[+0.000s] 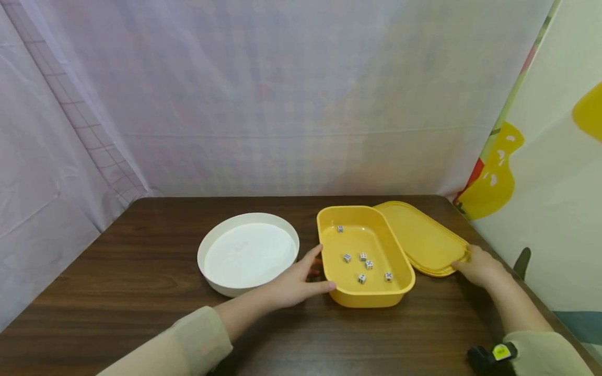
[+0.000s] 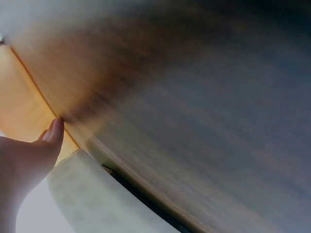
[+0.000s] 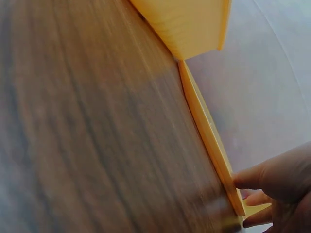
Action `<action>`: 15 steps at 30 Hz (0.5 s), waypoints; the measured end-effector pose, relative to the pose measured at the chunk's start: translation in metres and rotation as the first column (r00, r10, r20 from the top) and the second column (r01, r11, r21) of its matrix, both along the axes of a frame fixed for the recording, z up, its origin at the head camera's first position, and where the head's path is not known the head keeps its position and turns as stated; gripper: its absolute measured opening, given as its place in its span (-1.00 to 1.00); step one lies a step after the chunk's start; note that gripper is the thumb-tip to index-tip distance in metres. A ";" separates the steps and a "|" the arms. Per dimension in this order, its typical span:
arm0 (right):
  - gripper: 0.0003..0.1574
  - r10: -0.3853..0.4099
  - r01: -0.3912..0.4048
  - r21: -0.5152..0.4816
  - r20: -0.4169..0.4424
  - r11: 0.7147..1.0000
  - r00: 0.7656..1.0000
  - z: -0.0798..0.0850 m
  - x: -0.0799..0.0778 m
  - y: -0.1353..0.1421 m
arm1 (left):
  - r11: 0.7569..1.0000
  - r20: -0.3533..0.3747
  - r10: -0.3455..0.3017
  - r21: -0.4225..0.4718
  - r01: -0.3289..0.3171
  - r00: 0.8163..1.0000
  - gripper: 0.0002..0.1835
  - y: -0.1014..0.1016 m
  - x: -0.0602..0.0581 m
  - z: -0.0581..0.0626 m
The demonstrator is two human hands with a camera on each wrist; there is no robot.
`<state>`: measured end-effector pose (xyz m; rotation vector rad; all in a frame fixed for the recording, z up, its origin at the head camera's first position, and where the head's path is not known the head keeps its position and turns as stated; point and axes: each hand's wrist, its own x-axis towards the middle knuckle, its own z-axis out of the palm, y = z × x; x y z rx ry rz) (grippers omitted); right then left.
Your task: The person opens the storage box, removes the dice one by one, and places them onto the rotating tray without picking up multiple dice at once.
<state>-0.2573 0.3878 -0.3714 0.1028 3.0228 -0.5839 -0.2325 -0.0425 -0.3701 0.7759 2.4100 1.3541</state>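
A yellow rectangular box (image 1: 362, 300) with rounded corners sits on the table, several white dice (image 1: 369, 265) scattered on its floor. Along its left side lies my left hand (image 1: 297, 282), thumb and fingers spread and touching the wall and front left corner. In the left wrist view, the fingertips meet the yellow wall (image 2: 29, 104). To the right, a flat yellow lid (image 1: 420, 235) rests with its left part beside the box. My right hand (image 1: 479, 267) pinches the lid's right end, thumb on top and fingers at the edge, as the right wrist view also shows.
A round white tray (image 1: 249, 290) with a low rim stands left of the box, close to my left forearm. The dark wooden table (image 1: 117, 271) ends at a pale curtain (image 1: 282, 104) behind and a printed cloth (image 1: 555, 209) on the right.
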 end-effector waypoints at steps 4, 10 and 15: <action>0.04 -0.014 0.013 0.013 0.056 1.000 0.998 0.001 0.001 -0.001 | 1.000 -0.036 -0.010 -0.028 0.009 0.999 -0.05 -0.001 0.000 0.003; 0.10 -0.075 0.075 0.003 0.065 0.997 0.995 0.007 0.004 -0.007 | 0.993 -0.111 -0.025 -0.113 0.012 0.993 -0.04 -0.002 0.000 0.010; 0.08 -0.077 0.077 0.002 0.014 0.997 0.997 0.011 0.005 -0.012 | 0.979 -0.137 -0.017 -0.205 -0.011 0.990 -0.02 -0.001 0.001 0.018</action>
